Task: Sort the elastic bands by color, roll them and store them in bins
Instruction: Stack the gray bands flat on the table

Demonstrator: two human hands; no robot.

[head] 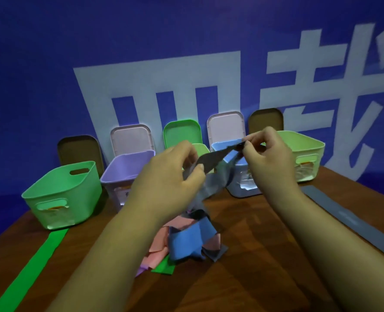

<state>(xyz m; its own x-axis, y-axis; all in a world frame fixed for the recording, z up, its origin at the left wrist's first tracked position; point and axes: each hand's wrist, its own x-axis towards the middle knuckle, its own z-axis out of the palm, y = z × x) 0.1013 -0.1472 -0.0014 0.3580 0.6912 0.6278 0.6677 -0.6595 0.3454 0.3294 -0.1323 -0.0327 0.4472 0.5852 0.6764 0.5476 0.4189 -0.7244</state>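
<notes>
My right hand (265,152) pinches the end of a grey band (211,161); my left hand (170,176) grips its slack lower down; rolling is barely begun, I judge. A mixed pile (186,242) lies unsorted on the table (254,255); a green band (35,262) and another grey strip (344,217) lie flat aside; no band shows in the green bin (60,190), purple bin (128,163) or the others.

Large white Chinese character (159,86) stood on the blue backdrop (40,64), resembled 四, foot hidden behind lids (130,138), second white character (317,91) rightward was cut by the frame edge, unreadable, stickers (58,216) on bins (58,188) were too blurred
</notes>
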